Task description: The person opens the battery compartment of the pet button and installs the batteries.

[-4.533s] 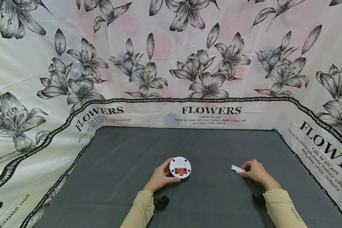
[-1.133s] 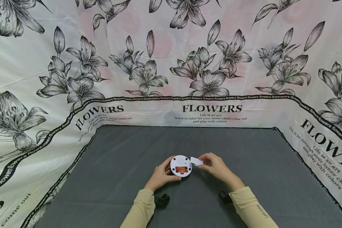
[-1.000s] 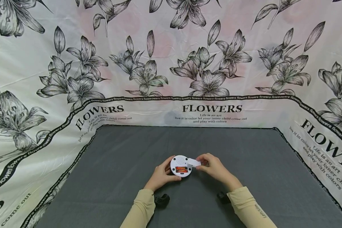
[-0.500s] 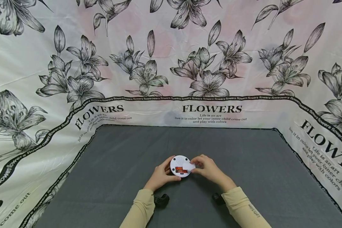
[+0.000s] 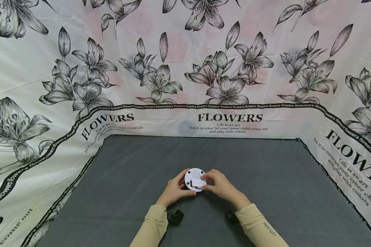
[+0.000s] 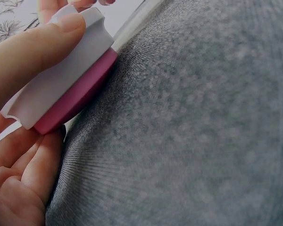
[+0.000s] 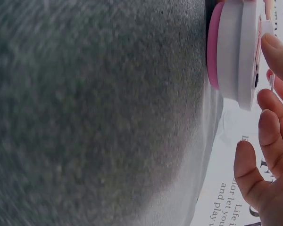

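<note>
A round white device [image 5: 194,175] with a pink underside lies face down on the grey mat [image 5: 266,178]. My left hand [image 5: 180,186] grips its left rim, thumb on the near edge. In the left wrist view the thumb [image 6: 33,52] lies along the white device [image 6: 61,89]. My right hand [image 5: 208,179] holds a small white battery cover [image 5: 199,182] down on the device's back, over the orange batteries, which still show a little at the near edge. The right wrist view has the device [image 7: 233,52] edge-on with my fingertips [image 7: 273,47] at its top face.
The mat is bounded on three sides by a floral cloth backdrop [image 5: 228,118] printed "FLOWERS". Black wrist-camera mounts [image 5: 174,217] [image 5: 230,216] sit under my sleeves near the mat's front.
My right hand picked the white cover up from the mat at right, carried it left to the device, and now has it over the battery bay. My left hand kept its hold.
</note>
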`<state>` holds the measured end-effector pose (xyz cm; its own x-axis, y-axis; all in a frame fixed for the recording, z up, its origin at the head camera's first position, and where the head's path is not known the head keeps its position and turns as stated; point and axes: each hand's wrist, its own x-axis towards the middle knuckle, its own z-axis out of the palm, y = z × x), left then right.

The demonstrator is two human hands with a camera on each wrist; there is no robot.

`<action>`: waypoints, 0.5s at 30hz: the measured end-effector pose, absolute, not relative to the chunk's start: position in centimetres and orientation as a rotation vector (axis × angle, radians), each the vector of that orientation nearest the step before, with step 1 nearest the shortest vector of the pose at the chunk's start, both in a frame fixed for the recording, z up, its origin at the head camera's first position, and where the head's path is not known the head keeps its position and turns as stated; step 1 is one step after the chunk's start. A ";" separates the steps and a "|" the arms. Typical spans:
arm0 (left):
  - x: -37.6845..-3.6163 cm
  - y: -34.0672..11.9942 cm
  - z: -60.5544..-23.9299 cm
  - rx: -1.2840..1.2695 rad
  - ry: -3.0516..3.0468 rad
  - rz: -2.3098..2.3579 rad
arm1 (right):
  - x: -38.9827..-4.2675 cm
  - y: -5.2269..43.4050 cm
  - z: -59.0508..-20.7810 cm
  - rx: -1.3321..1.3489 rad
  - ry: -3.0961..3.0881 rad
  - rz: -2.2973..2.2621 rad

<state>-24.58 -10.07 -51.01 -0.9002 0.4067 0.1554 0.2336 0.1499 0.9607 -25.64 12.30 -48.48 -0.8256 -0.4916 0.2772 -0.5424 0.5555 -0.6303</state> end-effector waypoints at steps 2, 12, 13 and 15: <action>-24.3 -10.1 -50.4 0.635 2.275 1.852 | -25.5 12.1 -48.4 0.909 -2.717 1.133; -24.2 -10.1 -50.2 0.633 2.273 1.852 | -25.3 11.8 -48.3 0.937 -2.714 1.094; -24.2 -10.1 -50.2 0.636 2.274 1.848 | -25.2 11.8 -48.3 0.938 -2.714 1.089; -24.3 -10.1 -50.2 0.641 2.274 1.844 | -25.2 11.8 -48.3 0.944 -2.713 1.084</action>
<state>-24.25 -10.12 -50.17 -0.8984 0.4119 0.1523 0.2341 0.1558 0.9596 -25.20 11.77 -48.34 -0.8085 -0.5176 0.2800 -0.5681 0.5620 -0.6012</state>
